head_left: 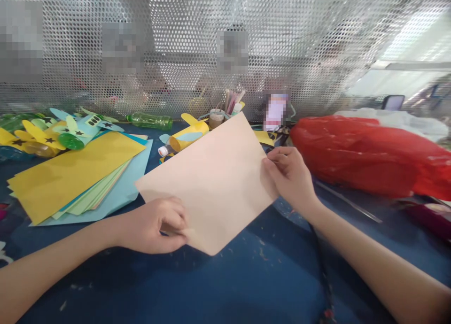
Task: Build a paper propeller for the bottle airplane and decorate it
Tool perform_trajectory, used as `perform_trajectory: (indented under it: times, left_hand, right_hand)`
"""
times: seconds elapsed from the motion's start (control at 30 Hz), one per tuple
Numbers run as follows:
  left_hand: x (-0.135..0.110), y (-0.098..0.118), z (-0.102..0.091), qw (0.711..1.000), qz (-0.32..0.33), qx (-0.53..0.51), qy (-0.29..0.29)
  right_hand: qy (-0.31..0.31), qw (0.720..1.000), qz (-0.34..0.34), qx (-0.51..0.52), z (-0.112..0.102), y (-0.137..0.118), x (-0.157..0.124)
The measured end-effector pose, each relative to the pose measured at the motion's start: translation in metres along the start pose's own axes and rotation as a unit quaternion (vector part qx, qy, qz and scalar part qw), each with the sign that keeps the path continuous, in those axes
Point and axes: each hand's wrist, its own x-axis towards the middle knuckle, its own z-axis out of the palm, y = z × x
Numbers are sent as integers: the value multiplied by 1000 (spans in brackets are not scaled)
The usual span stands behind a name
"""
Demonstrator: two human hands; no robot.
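A pale pink sheet of paper point(211, 178) is held tilted over the blue tabletop point(169, 286), between my two hands. My left hand point(162, 225) pinches its left edge near the lower corner. At the opposite edge, my right hand point(291, 176) grips it between thumb and fingers. To the left lies a fanned stack of coloured paper, with a yellow sheet point(77, 173) on top and green and light blue sheets point(141, 173) beneath. Behind the pink sheet sits a yellow paper-wrapped bottle point(188, 136) with wing-like cutouts, partly hidden.
Paper-decorated bottles point(82, 129) crowd the back left, near a green bottle point(150, 121). A lit phone point(276, 111) stands at the back. On the right lie a red plastic bag point(362, 155) and a thin metal rod point(348, 202). A perforated metal screen point(183, 28) spans the back.
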Motion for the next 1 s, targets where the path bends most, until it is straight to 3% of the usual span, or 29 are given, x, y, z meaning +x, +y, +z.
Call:
perform_trajectory:
  times: [0.2, 0.5, 0.77, 1.0]
  left_hand:
    - [-1, -2, -8, 996, -71, -44, -42]
    - [-3, -5, -4, 991, -67, -95, -69]
    - [-4, -10, 5, 991, -60, -87, -81]
    - [-5, -2, 8, 994, -40, -57, -89]
  right_hand:
    - [-83, 996, -6, 14, 4, 11, 3]
    - [-168, 984, -3, -58, 6, 20, 3]
    - [-204, 963, -162, -65, 9, 18, 2]
    - [-172, 947, -250, -105, 9, 15, -4]
